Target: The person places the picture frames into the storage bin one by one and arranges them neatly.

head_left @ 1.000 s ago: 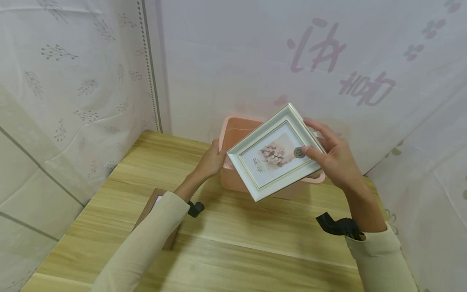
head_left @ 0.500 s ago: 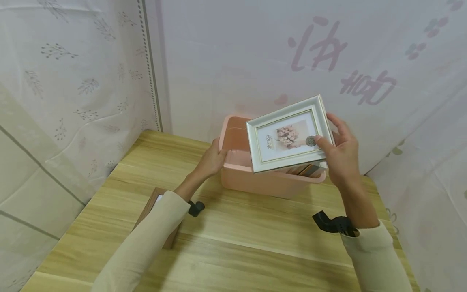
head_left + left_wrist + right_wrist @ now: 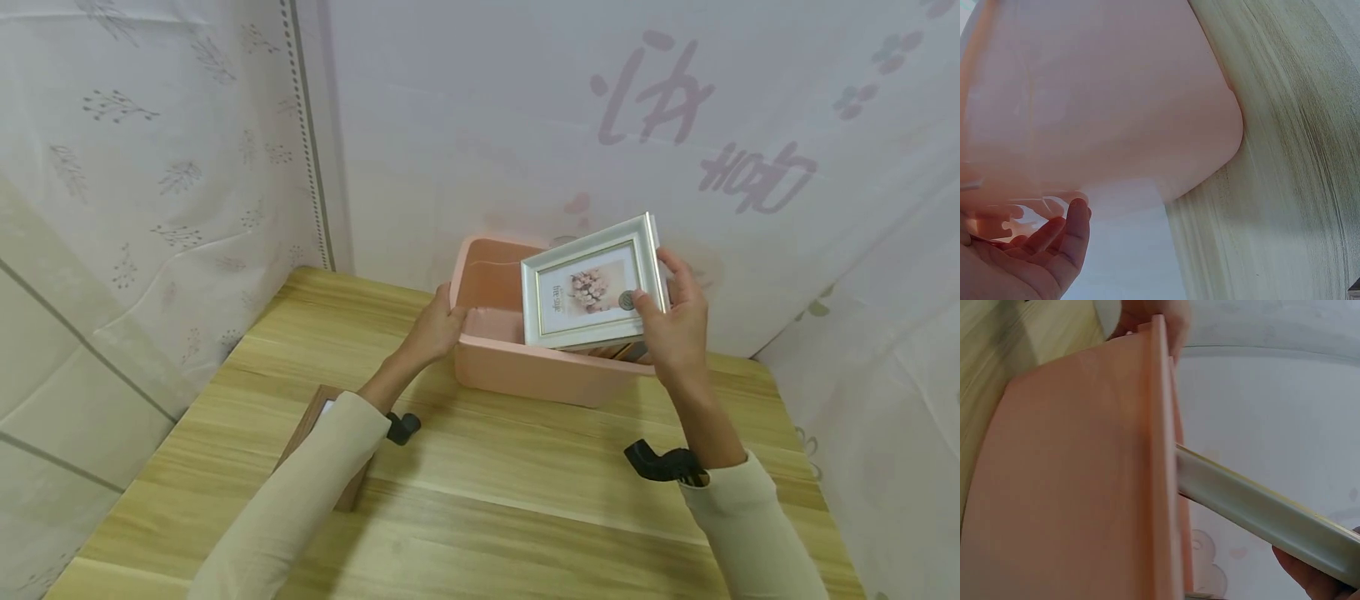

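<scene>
A white picture frame (image 3: 588, 287) with a gold inner line and a pink flower print is tilted over the pink plastic bin (image 3: 525, 373). My right hand (image 3: 675, 329) pinches its right edge, thumb on the front and fingers behind. In the right wrist view the white frame (image 3: 1260, 506) slants with its far end behind the bin's rim, so that end is hidden. My left hand (image 3: 435, 329) grips the bin's left end; in the left wrist view the left hand (image 3: 1035, 262) has its fingers curled at the cut-out handle. Other frames (image 3: 618, 350) lie partly hidden in the bin.
A brown wooden frame (image 3: 351, 492) lies on the wood-grain table (image 3: 480, 533), partly covered by my left sleeve. Printed curtains (image 3: 450, 125) hang close behind the bin and along both sides.
The white frame swung up and to the right, turning closer to level, then came down a little toward the bin with my right hand. My left hand stayed on the bin.
</scene>
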{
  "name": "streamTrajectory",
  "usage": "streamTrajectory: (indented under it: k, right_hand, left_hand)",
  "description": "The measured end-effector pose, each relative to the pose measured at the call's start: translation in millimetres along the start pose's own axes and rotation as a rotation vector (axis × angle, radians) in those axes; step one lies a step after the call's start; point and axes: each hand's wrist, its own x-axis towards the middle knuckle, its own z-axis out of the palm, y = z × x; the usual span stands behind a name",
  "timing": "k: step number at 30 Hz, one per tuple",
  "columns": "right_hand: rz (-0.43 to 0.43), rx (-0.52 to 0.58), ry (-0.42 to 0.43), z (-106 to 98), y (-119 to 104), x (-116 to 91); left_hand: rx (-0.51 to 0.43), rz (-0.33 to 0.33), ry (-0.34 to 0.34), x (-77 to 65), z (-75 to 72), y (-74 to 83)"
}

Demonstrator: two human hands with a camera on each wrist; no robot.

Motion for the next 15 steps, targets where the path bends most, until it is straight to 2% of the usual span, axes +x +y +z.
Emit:
streamTrajectory:
  k: [9,15]
  right_hand:
    - [-0.047,-0.289,0.016,12,17,0]
    - [-0.003,-0.342,-0.017,14,25,-1]
  left_hand:
    - [-0.025,0.027,-0.012,0.2,0.4,-0.7]
    - [-0.018,0.013,0.0,0.4,0.4,-1.0]
